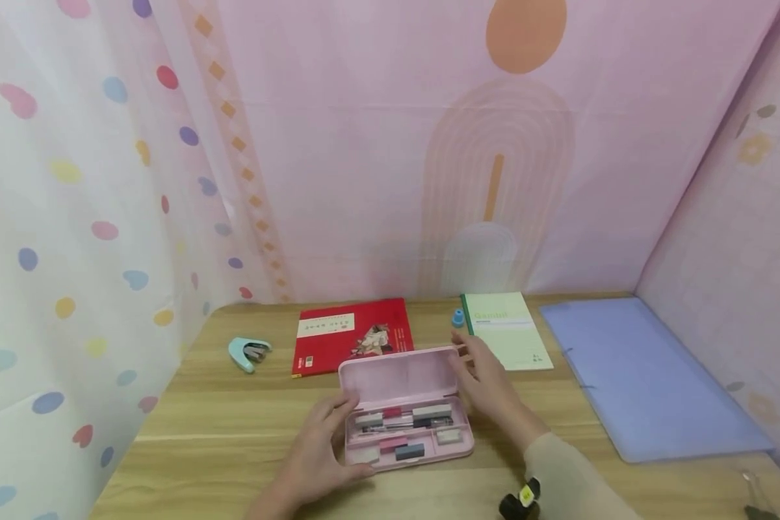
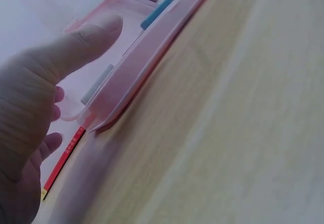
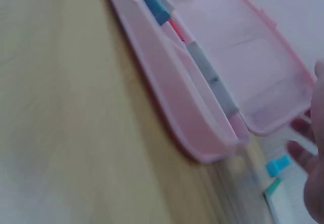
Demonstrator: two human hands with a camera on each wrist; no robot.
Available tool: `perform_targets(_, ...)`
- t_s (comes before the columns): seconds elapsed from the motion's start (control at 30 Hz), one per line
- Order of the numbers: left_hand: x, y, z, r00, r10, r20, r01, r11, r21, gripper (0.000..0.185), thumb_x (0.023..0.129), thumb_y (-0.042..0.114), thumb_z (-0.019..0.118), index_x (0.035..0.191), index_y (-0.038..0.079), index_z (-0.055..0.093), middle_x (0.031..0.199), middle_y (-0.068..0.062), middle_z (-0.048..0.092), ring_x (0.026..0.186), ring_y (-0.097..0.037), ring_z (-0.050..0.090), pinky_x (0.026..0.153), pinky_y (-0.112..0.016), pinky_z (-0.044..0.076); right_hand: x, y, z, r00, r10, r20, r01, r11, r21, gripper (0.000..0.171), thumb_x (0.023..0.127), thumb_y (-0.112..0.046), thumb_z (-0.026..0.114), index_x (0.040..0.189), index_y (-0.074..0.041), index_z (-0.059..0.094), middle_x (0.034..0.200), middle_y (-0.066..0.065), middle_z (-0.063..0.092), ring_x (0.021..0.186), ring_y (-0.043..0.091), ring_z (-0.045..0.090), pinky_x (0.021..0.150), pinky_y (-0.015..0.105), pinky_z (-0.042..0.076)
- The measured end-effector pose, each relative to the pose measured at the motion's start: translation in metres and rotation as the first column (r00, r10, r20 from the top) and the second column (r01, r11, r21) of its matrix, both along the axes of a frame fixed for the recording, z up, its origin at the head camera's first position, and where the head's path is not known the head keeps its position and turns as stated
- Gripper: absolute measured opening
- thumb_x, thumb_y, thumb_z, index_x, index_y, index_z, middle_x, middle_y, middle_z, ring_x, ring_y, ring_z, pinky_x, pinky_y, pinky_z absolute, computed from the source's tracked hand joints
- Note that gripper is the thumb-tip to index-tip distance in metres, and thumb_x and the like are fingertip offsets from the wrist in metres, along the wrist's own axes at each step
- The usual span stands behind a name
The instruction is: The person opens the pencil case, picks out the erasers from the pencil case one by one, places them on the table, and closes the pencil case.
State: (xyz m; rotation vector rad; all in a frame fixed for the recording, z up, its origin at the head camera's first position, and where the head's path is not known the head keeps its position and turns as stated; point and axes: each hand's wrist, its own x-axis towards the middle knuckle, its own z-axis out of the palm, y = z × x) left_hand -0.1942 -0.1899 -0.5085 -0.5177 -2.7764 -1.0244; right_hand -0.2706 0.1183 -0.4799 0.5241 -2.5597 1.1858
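An open pink pencil case [image 1: 406, 433] lies on the wooden table [image 1: 221, 433], its lid [image 1: 396, 375] raised toward the back. Pens and erasers fill its tray. My left hand [image 1: 328, 440] grips the case's left end, the thumb at the front corner and the fingers on the end wall. In the left wrist view the thumb [image 2: 86, 41] lies along the rim of the case [image 2: 142, 57]. My right hand [image 1: 474, 368] holds the lid's right end. The right wrist view shows fingertips [image 3: 309, 148] beside the edge of the lid [image 3: 243, 57].
Behind the case lie a red book [image 1: 351, 336], a green notebook [image 1: 507, 328] and a small blue object [image 1: 458, 318]. A mint stapler [image 1: 250, 352] sits at the left, and a blue folder [image 1: 643, 375] at the right. A black item [image 1: 520, 500] lies near the front edge. Fabric walls enclose the table.
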Motion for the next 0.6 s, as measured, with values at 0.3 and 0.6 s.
perform_targets(0.3, -0.001, 0.000, 0.004, 0.997, -0.077, 0.001, 0.077, 0.996, -0.035, 0.097, 0.060, 0.068, 0.078, 0.141, 0.025, 0.048, 0.143, 0.012, 0.042, 0.129, -0.011, 0.038, 0.102, -0.045, 0.043, 0.044, 0.029, 0.002, 0.928, 0.338, -0.159, -0.216, 0.834, 0.508, 0.094, 0.072, -0.067, 0.070, 0.145, -0.016, 0.042, 0.150, 0.002, 0.040, 0.136, 0.021, 0.037, 0.107, 0.049, 0.035)
perform_targets(0.6, -0.003, 0.002, -0.001, 0.982, -0.153, 0.115, 0.165, 0.981, -0.104, 0.094, 0.065, 0.063, 0.079, 0.143, 0.024, 0.046, 0.147, 0.013, 0.034, 0.134, -0.015, 0.031, 0.104, -0.049, 0.040, 0.041, 0.023, -0.020, 0.927, 0.372, 0.052, -0.339, 0.768, 0.543, 0.102, 0.070, -0.077, 0.063, 0.151, -0.024, 0.031, 0.156, -0.007, 0.026, 0.143, 0.015, 0.021, 0.114, 0.045, 0.023)
